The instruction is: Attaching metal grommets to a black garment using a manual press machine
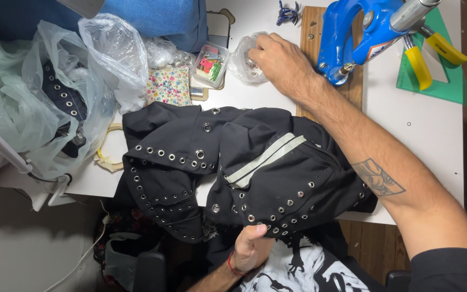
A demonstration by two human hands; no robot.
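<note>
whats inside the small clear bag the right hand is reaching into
The right hand has its fingers in the small clear bag. A few small silvery metal pieces show through the plastic. The fingers and crumpled plastic cover the rest, so how many cannot be told.

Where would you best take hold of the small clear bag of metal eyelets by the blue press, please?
Grip the clear bag by its gathered upper plastic, coming from above on the near side. It slumps soft on the white table, its mouth faces the right hand already in it, and the blue press crowds its right.
</note>
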